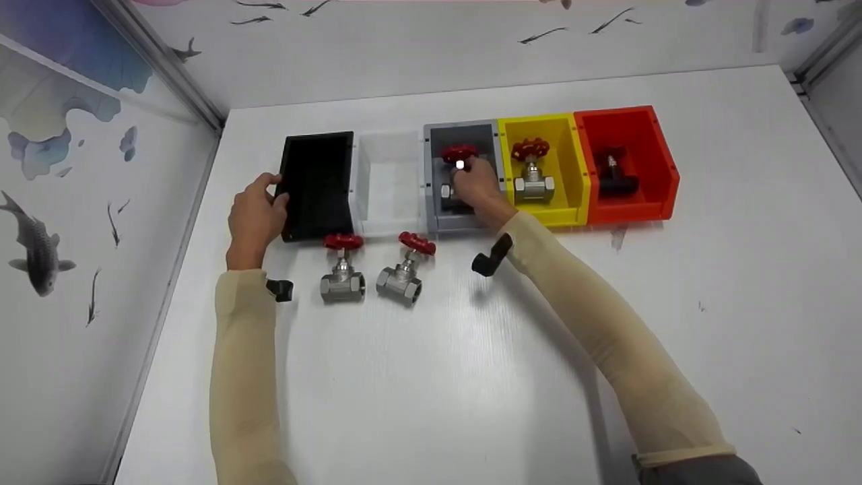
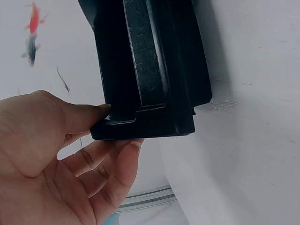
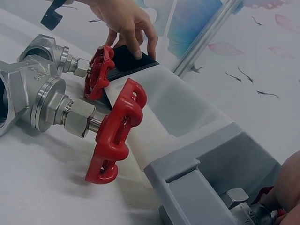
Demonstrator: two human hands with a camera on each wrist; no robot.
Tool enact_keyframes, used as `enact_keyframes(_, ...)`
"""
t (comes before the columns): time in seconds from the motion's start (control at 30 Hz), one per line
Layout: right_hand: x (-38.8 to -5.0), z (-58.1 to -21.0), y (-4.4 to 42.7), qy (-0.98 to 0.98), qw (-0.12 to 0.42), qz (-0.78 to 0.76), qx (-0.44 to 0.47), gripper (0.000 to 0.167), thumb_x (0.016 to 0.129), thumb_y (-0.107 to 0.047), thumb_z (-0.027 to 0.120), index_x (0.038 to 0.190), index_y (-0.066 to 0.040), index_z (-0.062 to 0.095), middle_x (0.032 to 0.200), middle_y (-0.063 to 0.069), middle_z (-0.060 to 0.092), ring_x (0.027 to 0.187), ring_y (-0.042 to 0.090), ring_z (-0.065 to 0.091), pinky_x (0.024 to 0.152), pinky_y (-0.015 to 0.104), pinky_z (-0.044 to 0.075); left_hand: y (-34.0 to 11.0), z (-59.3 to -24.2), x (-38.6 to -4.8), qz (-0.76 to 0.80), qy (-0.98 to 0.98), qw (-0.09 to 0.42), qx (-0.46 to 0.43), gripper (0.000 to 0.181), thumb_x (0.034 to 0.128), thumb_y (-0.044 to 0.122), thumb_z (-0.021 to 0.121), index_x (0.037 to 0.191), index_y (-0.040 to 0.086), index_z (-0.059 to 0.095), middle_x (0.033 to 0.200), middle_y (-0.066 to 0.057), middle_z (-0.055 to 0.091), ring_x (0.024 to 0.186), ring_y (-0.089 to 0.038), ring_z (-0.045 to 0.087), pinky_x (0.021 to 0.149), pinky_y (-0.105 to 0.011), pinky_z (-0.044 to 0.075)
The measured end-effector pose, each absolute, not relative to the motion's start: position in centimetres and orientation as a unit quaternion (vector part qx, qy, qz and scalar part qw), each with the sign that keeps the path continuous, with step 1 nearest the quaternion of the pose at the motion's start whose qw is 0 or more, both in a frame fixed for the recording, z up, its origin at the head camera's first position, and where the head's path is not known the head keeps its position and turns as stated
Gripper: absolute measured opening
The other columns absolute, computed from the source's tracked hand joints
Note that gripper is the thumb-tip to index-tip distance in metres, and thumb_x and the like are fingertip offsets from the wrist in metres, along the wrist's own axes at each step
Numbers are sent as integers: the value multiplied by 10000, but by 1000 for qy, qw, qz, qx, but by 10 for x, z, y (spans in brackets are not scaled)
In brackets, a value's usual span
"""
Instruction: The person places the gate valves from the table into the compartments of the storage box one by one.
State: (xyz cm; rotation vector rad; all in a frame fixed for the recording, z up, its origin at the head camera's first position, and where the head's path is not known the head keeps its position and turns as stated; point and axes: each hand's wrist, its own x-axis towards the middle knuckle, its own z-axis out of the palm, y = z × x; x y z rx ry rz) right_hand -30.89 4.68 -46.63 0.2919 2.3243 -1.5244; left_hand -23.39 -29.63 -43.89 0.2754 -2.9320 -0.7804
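Note:
My left hand pinches the side wall of the black bin. In the left wrist view its thumb lies over the wall's edge, with the fingers beneath. Inside the grey bin, my right hand grips a gate valve with a red handwheel, around the stem. The hand hides part of that valve; its metal body shows in the right wrist view. Two more red-wheeled valves lie on the table before the bins, one by the black bin, another by the white bin.
Joined in one row with the others are a yellow bin and a red bin. The yellow one holds a red-wheeled valve, the red one a dark T-shaped fitting. Patterned walls border the white table.

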Motion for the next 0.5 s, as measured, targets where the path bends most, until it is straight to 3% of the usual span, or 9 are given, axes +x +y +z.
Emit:
enact_keyframes(0.3,-309,-467,48,826,173,-527,95,564,1025,-202,468,1543,-42,311,1582,84,354,1264,200,432,1090,314,373,-296,-438,-233,-254,-962,43,91,375,1020,169,533,1383,75,542,930,-193,689,706,-274,597,625,-384,430)
enact_keyframes(0.5,-308,-466,47,825,163,-533,91,476,1020,-195,479,1464,-28,440,1378,111,521,1125,223,490,941,325,428,-297,-438,-233,-256,-961,45,89,374,1017,164,539,1378,67,545,921,-194,685,694,-269,594,615,-378,423)
